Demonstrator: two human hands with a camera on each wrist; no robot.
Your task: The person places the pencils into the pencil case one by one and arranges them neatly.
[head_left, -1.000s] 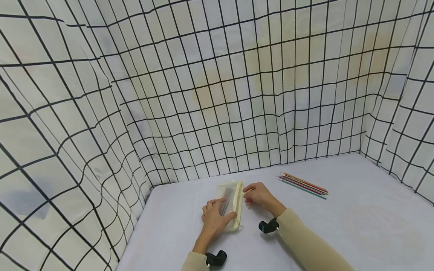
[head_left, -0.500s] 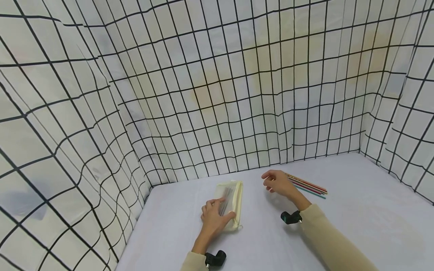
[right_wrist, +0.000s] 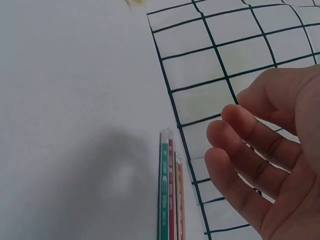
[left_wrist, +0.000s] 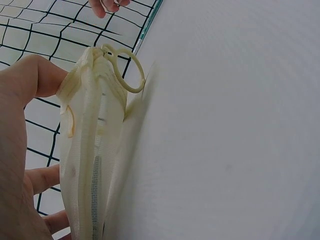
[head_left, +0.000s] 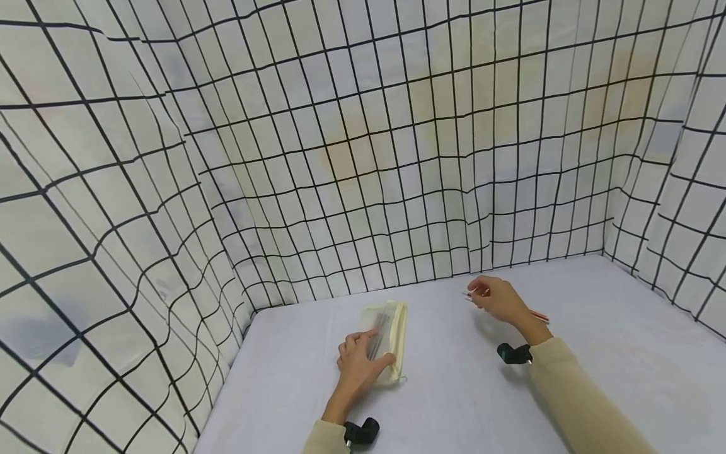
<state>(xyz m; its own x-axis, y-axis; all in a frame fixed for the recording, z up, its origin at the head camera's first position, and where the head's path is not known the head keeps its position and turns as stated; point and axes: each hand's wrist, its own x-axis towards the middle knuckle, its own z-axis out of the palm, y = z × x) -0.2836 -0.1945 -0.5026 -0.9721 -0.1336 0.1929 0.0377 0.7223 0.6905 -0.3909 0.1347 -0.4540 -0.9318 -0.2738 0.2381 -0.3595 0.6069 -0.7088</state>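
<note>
My left hand (head_left: 357, 367) grips a cream zippered pencil case (head_left: 399, 334) with a see-through panel, thumb on the zip side and fingers across the case. In the left wrist view the case's zip edge (left_wrist: 90, 150) and a ring pull (left_wrist: 131, 82) show. My right hand (head_left: 500, 299) hovers over a bunch of coloured pencils (head_left: 539, 316), which it mostly hides. From the right wrist, green, red and orange pencils (right_wrist: 167, 195) lie side by side, apart from the loosely bent fingers (right_wrist: 235, 172). Nothing sits between those fingers.
A white cloth covers the table (head_left: 442, 403). White walls with a black grid (head_left: 420, 157) rise behind it and at both sides. Small black devices (head_left: 362, 431) are strapped at both wrists.
My right hand has moved right, from beside the pencil case to above the pencils. The left hand and the case have stayed in place.
</note>
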